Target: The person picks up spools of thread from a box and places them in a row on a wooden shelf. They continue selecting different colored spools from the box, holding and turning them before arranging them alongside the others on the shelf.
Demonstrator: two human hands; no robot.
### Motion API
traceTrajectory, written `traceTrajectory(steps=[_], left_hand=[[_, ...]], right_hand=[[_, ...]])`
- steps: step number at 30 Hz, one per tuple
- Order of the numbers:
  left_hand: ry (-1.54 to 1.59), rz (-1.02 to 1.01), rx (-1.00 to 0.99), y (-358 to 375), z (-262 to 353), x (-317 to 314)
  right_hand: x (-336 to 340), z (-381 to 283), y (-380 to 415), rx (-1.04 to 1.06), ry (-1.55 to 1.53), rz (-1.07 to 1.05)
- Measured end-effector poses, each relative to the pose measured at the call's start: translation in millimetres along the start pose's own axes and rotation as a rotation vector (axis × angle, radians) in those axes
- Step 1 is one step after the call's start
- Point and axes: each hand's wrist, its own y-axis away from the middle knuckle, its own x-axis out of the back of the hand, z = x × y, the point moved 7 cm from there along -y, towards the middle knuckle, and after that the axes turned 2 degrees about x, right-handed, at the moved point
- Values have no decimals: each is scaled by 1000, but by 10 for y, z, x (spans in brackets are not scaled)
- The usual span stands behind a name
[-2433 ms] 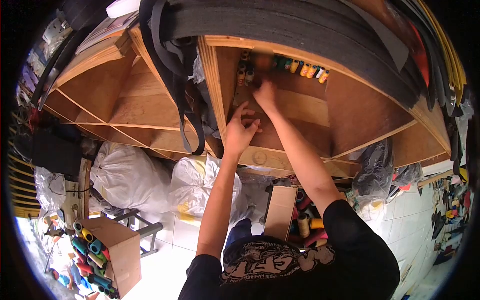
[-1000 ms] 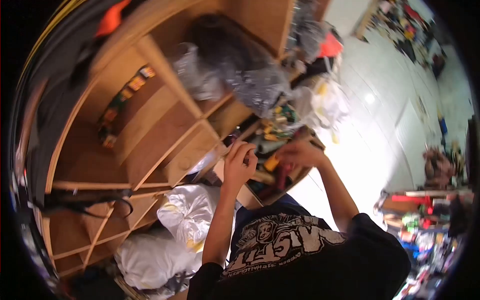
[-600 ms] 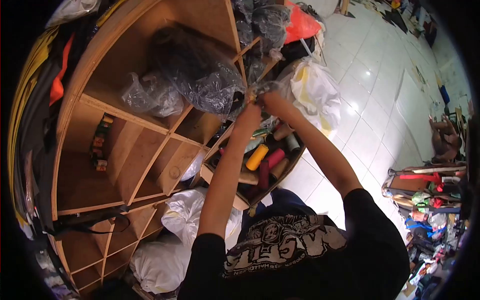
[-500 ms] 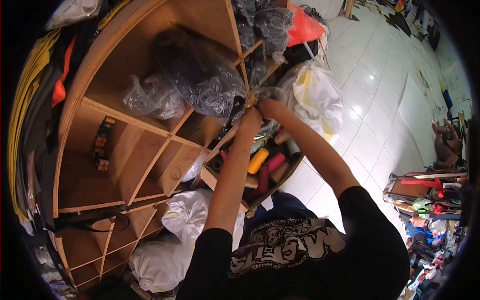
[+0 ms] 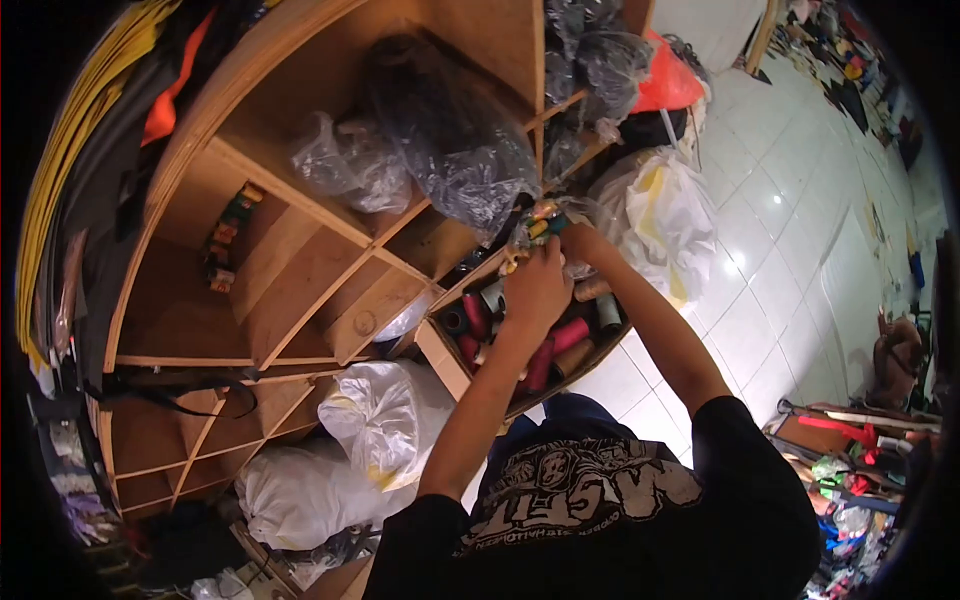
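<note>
Both hands are together over the far side of a cardboard box (image 5: 437,352) packed with large thread spools (image 5: 572,333). Between them is a clear plastic bag (image 5: 520,240) with small coloured pieces in it, perhaps little spools, too small to be sure. My left hand (image 5: 541,283) is closed on the near side of this bag, with the fingertips partly hidden. Curled at the bag's right side, my right hand (image 5: 583,245) grips the plastic. Under my left forearm, part of the box's contents is covered; red, brown and grey spools show around it.
A wooden shelf unit (image 5: 290,235) with compartments stands at the left, with a dark plastic-wrapped bundle (image 5: 455,140) in one. White sacks lie beside the box, one at the right (image 5: 655,220) and another near the lower left (image 5: 385,410). White floor tiles (image 5: 745,310) stretch to the right.
The view has shifted, and the box appears further right. My left hand has turned and lowered slightly beside the bag, whose coloured contents now show more. Both hands remain closed on it.
</note>
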Motion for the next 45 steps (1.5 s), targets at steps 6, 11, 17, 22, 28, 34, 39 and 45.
traceTrajectory(steps=[6,11,17,22,28,34,39,45], left_hand=[[1015,-256,360,801,-489,113],[1582,63,581,1314,-1353,188],[1692,356,606,1377,-1552,833],[1516,279,383,1161,-1142,1525],[1282,317,292,1220,-1031,2180],[1050,482,257,1543,-1248,2603],[786,613,203,1743,-1346,2841],[517,684,114,1783,-1329,2990]], right_hand=[[396,-292,353,34,-56,146],[1243,-453,863,24,-394,333],[2345,-1168,1445,158,-1108,368],[2673,-1965,1503,413,-1187,398],[2878,-2869,1440,543,-1239,360],[2894,-3494,1332,673,-1213,303],[2953,-3793,1336,773,-969,454],[3011,-3917,1302,738,-1049,609]])
